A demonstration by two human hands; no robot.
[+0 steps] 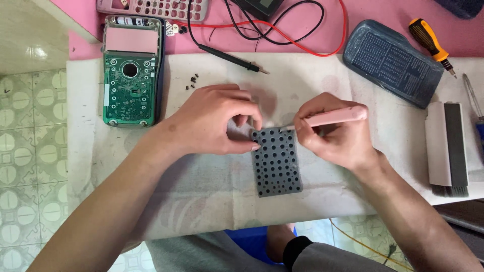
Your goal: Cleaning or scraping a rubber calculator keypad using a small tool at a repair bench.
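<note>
A grey rubber keypad mat dotted with rows of round holes (277, 162) is laid flat on a white cloth (212, 196) spread over the worktable, slightly below the middle of the view. Its upper left corner is pinned by the left hand (217, 126), whose fingers are curled together with the thumb tip and fingertips pressed down on the mat's top and left edges. The rest of the mat is left uncovered, reaching down and to the right of that hand.

A slim pink-handled tool with a thin metal tip (333, 117) is gripped in the right hand (335, 136), the fingers closed around the handle much as a pen is held. The tip is brought to the mat's top edge, just beside the left fingertips, so the mat is found directly beneath and between the two hands.

A green circuit board seated in an opened dark casing (129, 80) is seen to the upper left, well apart from the hands, with a few small dark screws (191, 81) scattered near it. A black probe on a lead (232, 59) is lying above the left hand. A dark blue-grey ribbed back cover (390, 61) is placed at the upper right, an orange-handled screwdriver (431, 43) beside it, and a flat brush with a pale handle (446, 146) at the far right.
</note>
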